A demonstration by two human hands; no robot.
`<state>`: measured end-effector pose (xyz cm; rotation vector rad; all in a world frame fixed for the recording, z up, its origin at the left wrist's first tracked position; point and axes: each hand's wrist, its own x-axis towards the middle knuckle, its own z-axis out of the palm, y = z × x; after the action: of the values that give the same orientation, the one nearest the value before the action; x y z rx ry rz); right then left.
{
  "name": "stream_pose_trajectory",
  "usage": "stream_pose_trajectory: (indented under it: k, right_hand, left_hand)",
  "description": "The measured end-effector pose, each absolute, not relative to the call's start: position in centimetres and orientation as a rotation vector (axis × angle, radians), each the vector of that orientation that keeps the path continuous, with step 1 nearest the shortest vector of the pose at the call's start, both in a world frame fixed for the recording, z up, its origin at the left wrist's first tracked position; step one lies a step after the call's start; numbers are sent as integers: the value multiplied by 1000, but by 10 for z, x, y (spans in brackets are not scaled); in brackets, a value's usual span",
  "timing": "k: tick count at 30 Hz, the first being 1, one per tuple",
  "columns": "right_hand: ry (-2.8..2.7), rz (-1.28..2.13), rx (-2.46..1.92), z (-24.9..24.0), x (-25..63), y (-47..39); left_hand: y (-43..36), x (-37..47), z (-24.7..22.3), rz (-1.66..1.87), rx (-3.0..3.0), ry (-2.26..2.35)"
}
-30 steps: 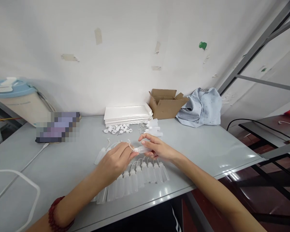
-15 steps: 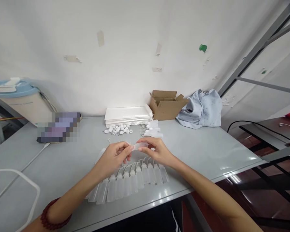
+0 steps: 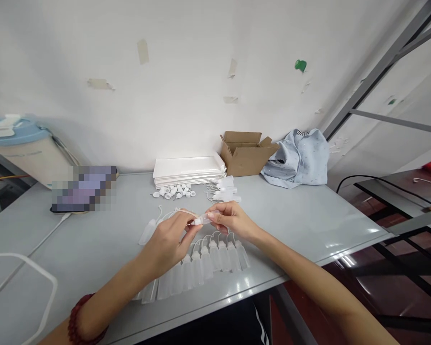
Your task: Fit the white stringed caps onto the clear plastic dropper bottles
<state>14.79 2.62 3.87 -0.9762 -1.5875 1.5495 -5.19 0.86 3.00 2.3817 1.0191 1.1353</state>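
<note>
My right hand [image 3: 232,221] grips a small clear plastic bottle [image 3: 211,216] lying sideways between its thumb and fingers. At the bottle's left end, my left hand [image 3: 174,235] pinches around its white cap [image 3: 198,221]. Below my hands, a row of translucent bottles [image 3: 196,269] with thin curved tubes lies along the table's front. Another bottle [image 3: 148,232] lies left of my left hand. White caps [image 3: 175,191] are heaped beyond my hands, and several more bottles [image 3: 227,191] lie to their right.
Behind the caps is a stack of white packets [image 3: 187,170], beside an open cardboard box [image 3: 249,155] and a light blue cloth bag [image 3: 298,160]. A phone [image 3: 86,189] with a cable and a blue-lidded container [image 3: 25,148] stand at the left of the grey table [image 3: 290,239].
My left fingers have shifted around the cap end of the bottle, which now shows more clearly. The view has moved slightly, revealing the bottle at the left.
</note>
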Motion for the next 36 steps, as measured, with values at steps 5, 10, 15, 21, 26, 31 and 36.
stream_pose_trajectory:
  k: [5, 10, 15, 21, 26, 31, 36]
  right_hand:
    - [-1622, 1444, -951, 40, 145, 25]
    - [-1696, 1328, -971, 42, 145, 24]
    - [-1781, 1223, -993, 39, 144, 22]
    - [-1740, 1293, -1023, 40, 145, 22]
    - [-1603, 1473, -1007, 41, 145, 22]
    - [-1454, 1656, -1022, 43, 144, 22]
    - [-1379, 1760, -1112, 46, 144, 22]
  left_hand:
    - [8, -52, 48, 916, 1893, 1085]
    - [9, -53, 54, 787, 1810, 1099]
    - [7, -54, 52, 734, 1805, 1072]
    - [6, -52, 38, 964, 2301, 1036]
    - [9, -50, 28, 1163, 2960, 898]
    - [8, -52, 30, 1188, 3405, 832]
    - [9, -52, 26, 1167, 3337, 816]
